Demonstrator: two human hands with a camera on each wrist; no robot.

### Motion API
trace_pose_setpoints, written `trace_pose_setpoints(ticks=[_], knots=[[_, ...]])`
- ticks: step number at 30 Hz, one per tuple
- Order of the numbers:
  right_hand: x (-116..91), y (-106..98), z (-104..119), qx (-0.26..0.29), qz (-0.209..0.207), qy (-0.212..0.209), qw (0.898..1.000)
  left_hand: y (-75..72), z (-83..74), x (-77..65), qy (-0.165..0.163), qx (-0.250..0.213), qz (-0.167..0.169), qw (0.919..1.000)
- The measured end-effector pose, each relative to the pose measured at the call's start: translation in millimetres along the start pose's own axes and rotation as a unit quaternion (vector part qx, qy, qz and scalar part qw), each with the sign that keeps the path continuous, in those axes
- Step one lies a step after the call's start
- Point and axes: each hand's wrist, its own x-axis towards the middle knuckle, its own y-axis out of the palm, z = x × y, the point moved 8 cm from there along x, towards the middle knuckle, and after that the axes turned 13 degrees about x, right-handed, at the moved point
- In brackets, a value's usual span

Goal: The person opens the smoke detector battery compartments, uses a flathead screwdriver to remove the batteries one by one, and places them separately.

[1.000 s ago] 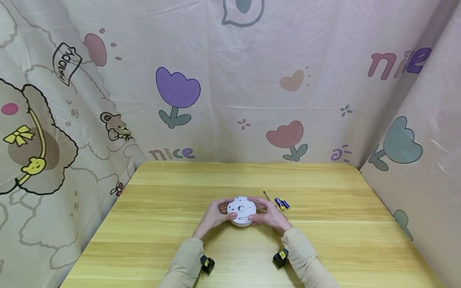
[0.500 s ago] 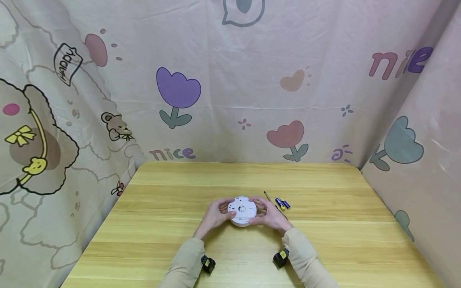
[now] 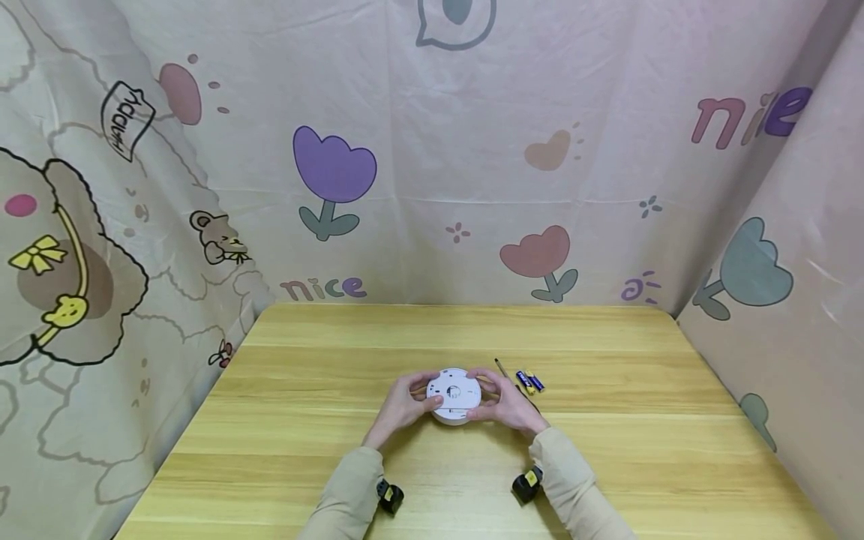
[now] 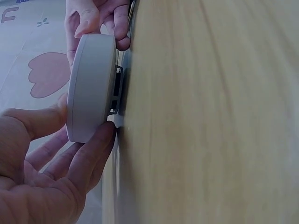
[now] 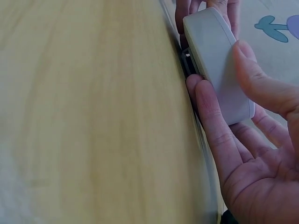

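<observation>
A round white smoke detector [image 3: 454, 394] is between both hands, its flat face with a central printed mark turned up. My left hand [image 3: 403, 405] grips its left side, thumb on the top face and fingers beneath the rim. Its right side is held by my right hand [image 3: 502, 403], with the thumb at the near right edge. In the left wrist view, the smoke detector [image 4: 93, 88] shows a smooth side wall and a slotted grey vent facing the table. The right wrist view shows fingertips [image 5: 205, 93] under the smoke detector [image 5: 217, 60].
Two blue-and-yellow batteries [image 3: 529, 382] lie on the wooden table [image 3: 324, 465] just right of my right hand. A thin dark pen-like stick [image 3: 500, 367] lies beside them, partly hidden by the hand. Patterned cloth [image 3: 418, 150] hangs behind and at both sides.
My right thumb has slid slightly from the top face toward the near right edge of the smoke detector. Over the last half second almost nothing differs.
</observation>
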Motion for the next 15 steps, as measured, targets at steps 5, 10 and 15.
trace_pose_setpoints(ticks=[5,10,15], knots=[[0.0,0.2,-1.6,0.012,-0.002,0.008,1.0,-0.2,0.3,-0.7,-0.008,-0.002,-0.001,1.0],[-0.5,0.4,-0.9,0.013,0.001,0.004,1.0,0.4,1.4,-0.9,-0.01,-0.002,-0.001,0.9999],[-1.3,1.2,-1.3,0.018,0.002,0.007,1.0,-0.2,1.4,-1.0,-0.011,-0.003,-0.001,0.9999]])
